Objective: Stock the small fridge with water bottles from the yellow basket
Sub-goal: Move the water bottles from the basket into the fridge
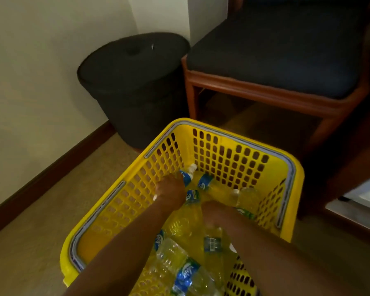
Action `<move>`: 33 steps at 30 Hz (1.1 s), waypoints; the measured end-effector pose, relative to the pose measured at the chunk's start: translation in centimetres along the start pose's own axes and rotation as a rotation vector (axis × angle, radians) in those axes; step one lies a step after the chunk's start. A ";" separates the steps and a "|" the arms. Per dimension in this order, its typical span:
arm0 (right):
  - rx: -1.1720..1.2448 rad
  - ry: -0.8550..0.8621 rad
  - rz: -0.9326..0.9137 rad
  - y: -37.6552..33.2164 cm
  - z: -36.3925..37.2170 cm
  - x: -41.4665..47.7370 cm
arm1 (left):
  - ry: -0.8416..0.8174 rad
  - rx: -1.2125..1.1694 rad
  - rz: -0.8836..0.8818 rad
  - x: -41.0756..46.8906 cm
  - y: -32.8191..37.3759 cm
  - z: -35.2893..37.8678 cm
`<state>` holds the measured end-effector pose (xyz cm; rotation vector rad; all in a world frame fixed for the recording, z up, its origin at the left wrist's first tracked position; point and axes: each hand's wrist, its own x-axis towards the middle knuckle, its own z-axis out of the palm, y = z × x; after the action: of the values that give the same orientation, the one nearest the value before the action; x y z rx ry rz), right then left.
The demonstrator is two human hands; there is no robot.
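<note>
The yellow basket (220, 144) stands on the floor below me and holds several clear water bottles with blue labels. My left hand (169, 194) is down inside it near the far left wall, its fingers curled round a water bottle (187, 177) with a white cap. My right hand (214, 212) reaches into the middle of the basket, over another bottle (217, 190) that lies on its side. The right hand's fingers are hidden among the bottles. More bottles (186, 272) lie under my forearms at the near end.
A round black bin with a lid (132, 82) stands in the corner beyond the basket. A wooden chair with a dark cushion (276, 50) is at the back right. A pale bright object (367, 193) shows at the right edge. Carpet lies to the left.
</note>
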<state>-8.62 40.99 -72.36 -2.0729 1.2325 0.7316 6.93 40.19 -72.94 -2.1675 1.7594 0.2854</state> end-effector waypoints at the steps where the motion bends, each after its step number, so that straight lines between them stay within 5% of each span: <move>1: -0.027 -0.002 0.009 0.1 0.5 0.6 | -0.010 0.053 -0.021 0.3 0.4 -0.1; 5: -0.057 -0.017 0.030 0.6 2.4 2.6 | -0.027 0.257 -0.032 1.3 1.1 0.4; 8: -0.074 -0.063 0.049 0.5 2.3 3.0 | -0.010 0.191 -0.043 1.6 1.5 0.9; 14: -0.438 -0.135 0.080 0.0 1.4 2.2 | -0.108 -0.578 -0.198 2.0 1.1 1.6; 19: -0.475 -0.287 0.142 0.9 4.3 5.7 | -0.100 -1.076 -0.245 0.6 1.0 1.7; 26: -0.642 -0.219 0.068 -1.8 0.8 -2.1 | -0.049 -1.300 -0.112 -2.8 0.3 -2.0; 29: -0.706 -0.077 -0.059 -1.2 -0.5 -5.8 | -0.019 -1.348 -0.016 -4.2 -0.2 -5.0; 33: -0.637 0.094 -0.006 -0.2 -3.3 -13.7 | 0.098 -1.388 0.124 -7.2 0.5 -10.1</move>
<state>-13.68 46.35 -60.31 -2.6385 1.1349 1.1481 4.31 42.81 -61.05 -2.8286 1.9754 1.9182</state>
